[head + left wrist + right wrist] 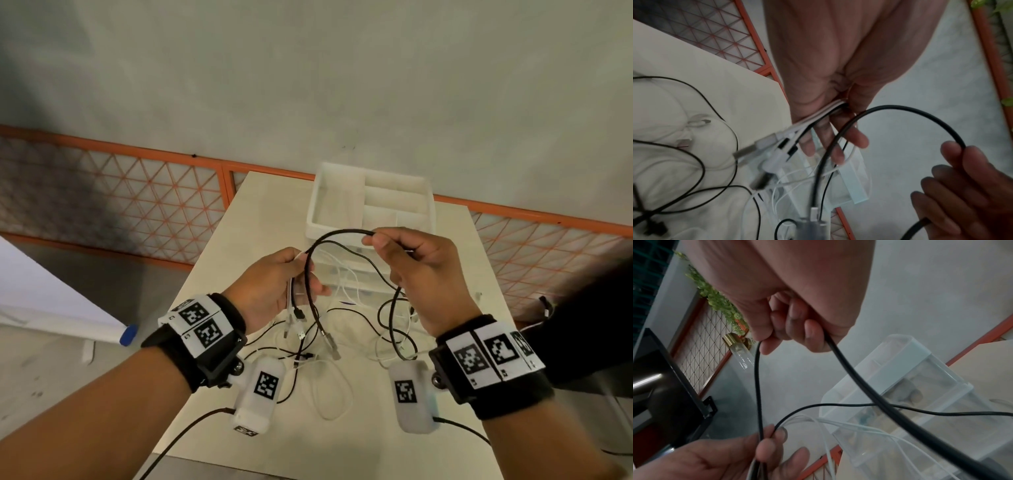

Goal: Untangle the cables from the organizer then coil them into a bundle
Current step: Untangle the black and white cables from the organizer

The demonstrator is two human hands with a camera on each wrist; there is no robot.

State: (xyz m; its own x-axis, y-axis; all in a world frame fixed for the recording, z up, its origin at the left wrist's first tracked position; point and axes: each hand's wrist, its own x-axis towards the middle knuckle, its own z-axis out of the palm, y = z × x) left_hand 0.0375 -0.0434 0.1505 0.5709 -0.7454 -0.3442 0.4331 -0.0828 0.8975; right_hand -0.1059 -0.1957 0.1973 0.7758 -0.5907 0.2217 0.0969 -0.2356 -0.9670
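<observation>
My left hand [287,284] grips a bunch of white and black cable ends [826,112], their plugs [299,320] hanging below the palm. A thick black cable [337,234] arches from that bunch to my right hand [407,253], which pinches it between thumb and fingers. In the right wrist view the thick black cable [857,378] runs from the right fingers [809,331] down past the organizer. The white plastic organizer [370,202] stands behind both hands on the table. Loose white and black cables [329,370] lie tangled on the table beneath.
The cream table [459,260] is narrow, with its left edge close to my left wrist. An orange-framed mesh fence [137,192] runs behind it. A dark object [596,301] sits off the table's right side. A blue-tipped thing [128,334] lies on the floor at left.
</observation>
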